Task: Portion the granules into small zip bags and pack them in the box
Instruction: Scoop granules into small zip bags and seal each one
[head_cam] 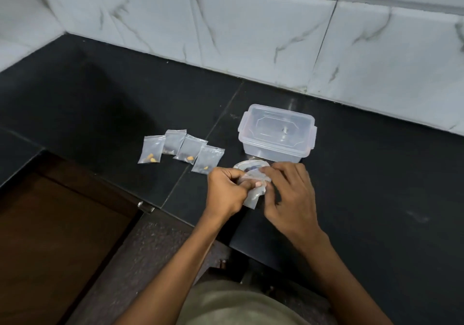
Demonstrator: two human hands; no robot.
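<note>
Right now both hands work one small zip bag (253, 194) just above the counter (376, 186), in front of the clear plastic box (276, 134): the left hand (226, 191) pinches the bag's left side with curled fingers, and the right hand (286, 189) holds the mouth from the other side, fingertips bent onto the film. Behind the bag, touching the box's near wall, sits a small shallow dish (242, 165) with something dark in it, probably the granules, though it is too hidden to be sure. Four filled bags (182, 149) lie in an overlapping row to the left, each showing a few yellowish pieces; the box looks unpacked, its lid apparently on. To do this step well, I would keep the bag upright so the contents settle at the bottom, clear the zip track, then press along the seal from one end to the other, squeezing out air first so it packs flat.
</note>
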